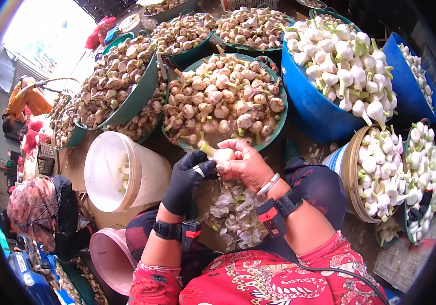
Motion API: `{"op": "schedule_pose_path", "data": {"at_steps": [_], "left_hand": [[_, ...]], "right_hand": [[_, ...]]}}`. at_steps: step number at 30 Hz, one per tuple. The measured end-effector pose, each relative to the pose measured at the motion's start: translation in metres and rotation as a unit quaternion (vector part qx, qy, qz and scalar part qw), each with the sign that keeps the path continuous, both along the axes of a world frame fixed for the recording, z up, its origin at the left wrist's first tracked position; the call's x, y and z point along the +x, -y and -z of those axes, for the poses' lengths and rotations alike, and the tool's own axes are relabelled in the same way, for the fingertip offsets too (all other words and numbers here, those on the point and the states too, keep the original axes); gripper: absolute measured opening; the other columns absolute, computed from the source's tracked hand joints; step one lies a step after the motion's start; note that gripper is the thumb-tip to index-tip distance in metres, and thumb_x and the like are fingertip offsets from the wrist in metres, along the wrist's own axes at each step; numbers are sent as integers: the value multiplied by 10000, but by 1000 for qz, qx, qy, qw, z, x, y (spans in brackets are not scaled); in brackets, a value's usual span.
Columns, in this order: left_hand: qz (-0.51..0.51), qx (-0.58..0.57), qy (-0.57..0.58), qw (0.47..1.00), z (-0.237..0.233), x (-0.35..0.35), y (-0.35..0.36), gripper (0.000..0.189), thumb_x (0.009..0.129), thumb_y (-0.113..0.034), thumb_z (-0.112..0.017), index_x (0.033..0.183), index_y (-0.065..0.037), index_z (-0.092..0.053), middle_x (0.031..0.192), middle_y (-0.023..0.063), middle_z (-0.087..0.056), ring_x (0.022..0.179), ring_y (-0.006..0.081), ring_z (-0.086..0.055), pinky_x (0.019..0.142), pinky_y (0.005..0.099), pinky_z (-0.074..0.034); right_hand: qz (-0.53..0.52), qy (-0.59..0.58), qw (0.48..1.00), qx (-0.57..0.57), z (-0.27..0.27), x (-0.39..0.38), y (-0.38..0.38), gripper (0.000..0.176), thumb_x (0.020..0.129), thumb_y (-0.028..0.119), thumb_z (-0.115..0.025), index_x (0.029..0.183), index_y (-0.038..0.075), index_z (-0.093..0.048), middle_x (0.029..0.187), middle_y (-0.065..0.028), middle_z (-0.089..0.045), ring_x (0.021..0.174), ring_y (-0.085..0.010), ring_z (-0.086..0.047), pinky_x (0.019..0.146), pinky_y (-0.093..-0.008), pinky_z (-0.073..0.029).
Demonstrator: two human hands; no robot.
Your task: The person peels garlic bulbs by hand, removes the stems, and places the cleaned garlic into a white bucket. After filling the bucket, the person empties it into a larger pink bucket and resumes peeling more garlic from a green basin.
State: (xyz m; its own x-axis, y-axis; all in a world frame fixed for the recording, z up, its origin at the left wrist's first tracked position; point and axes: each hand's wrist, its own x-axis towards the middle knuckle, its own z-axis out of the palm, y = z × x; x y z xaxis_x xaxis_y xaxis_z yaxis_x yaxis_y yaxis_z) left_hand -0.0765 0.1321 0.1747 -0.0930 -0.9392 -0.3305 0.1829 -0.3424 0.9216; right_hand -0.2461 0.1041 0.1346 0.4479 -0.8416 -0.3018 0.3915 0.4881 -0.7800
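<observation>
A garlic bulb [224,154] with a short green stem is held between my two hands, above my lap. My right hand [248,166], bare, pinches the bulb from the right with thumb and fingers. From the left, my left hand [187,179] in a black glove closes its fingers at the lower side of the bulb, with a white band around one finger. Below both hands lies a heap of papery garlic skins [233,211]. Just beyond them stands a green tub [285,109] of unpeeled, brownish garlic.
On the right, a blue tub [299,109] and a tipped bucket [353,168] hold cleaned white garlic. A white bucket [149,170] and a pink bucket [111,256] lie tilted on the left. Another person [37,211] in a patterned head covering sits at far left.
</observation>
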Motion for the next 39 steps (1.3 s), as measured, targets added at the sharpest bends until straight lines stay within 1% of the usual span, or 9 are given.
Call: {"op": "schedule_pose_path", "data": {"at_steps": [10, 15, 17, 20, 23, 29, 33, 37, 39], "left_hand": [[31, -102, 235, 966, 1, -4, -9, 123, 853, -67, -619, 956, -8, -651, 840, 18, -639, 774, 97, -574, 694, 278, -474], [69, -144, 337, 928, 21, -11, -35, 100, 853, -117, -640, 879, -21, -626, 795, -14, -606, 737, 95, -541, 680, 254, -456], [229, -184, 493, 819, 23, -18, -54, 119, 868, -105, -616, 937, -8, -626, 824, -2, -610, 764, 115, -555, 698, 263, -463], [86, -244, 386, 885, 35, -4, -47, 279, 847, -136, -648, 1099, -21, -618, 902, 112, -640, 807, 214, -617, 725, 316, -490], [-46, -50, 38, 997, -23, 0, -22, 395, 804, -17, -647, 1191, 0, -569, 971, 25, -606, 895, 128, -567, 820, 276, -475], [19, -65, 106, 992, -16, -12, -9, 372, 815, -13, -632, 1182, -9, -573, 976, 19, -624, 856, 86, -560, 768, 238, -461], [3, -80, 175, 981, -13, -5, -16, 171, 806, -5, -633, 976, -2, -649, 877, -6, -640, 798, 81, -565, 712, 243, -469], [139, -138, 300, 934, 22, -2, -53, 178, 814, -52, -640, 989, -23, -662, 828, 99, -654, 756, 152, -610, 706, 287, -493], [242, -160, 511, 809, 35, -12, -67, 292, 832, -97, -642, 1119, -43, -631, 875, 161, -642, 786, 190, -626, 717, 300, -496]], "right_hand": [[46, 80, 995, 24, -12, -3, -2, 448, 773, 51, -706, 1158, 40, -478, 930, -66, -628, 684, -130, -619, 532, -236, -505], [200, 126, 971, 40, -3, -7, 6, 482, 806, 20, -678, 1230, 64, -453, 1012, -91, -629, 758, -170, -637, 559, -231, -485], [198, 161, 966, 28, -6, -12, 10, 483, 803, 7, -663, 1235, 73, -456, 1011, -98, -627, 752, -182, -640, 581, -243, -483], [135, 158, 978, 11, -18, -11, 7, 501, 795, 23, -651, 1256, 78, -464, 1037, -87, -626, 784, -167, -635, 616, -231, -476], [93, 40, 992, -72, -14, -6, -1, 482, 785, 16, -650, 1238, 73, -492, 1058, -79, -624, 820, -147, -630, 638, -225, -479], [94, 112, 987, -58, -16, 2, -6, 525, 724, -31, -722, 1203, 50, -524, 1037, -73, -619, 888, -137, -621, 792, -275, -522], [95, 138, 986, -3, -13, -4, -4, 474, 781, -21, -676, 1216, 48, -502, 1076, -110, -618, 918, -200, -637, 793, -314, -536], [181, 259, 946, 70, -11, -9, 8, 446, 795, -61, -632, 1206, 13, -476, 1093, -139, -603, 899, -221, -635, 757, -327, -547], [152, 241, 956, 66, -18, -12, 7, 452, 784, -39, -649, 1199, 18, -478, 1064, -121, -612, 896, -207, -635, 716, -306, -542]]}}
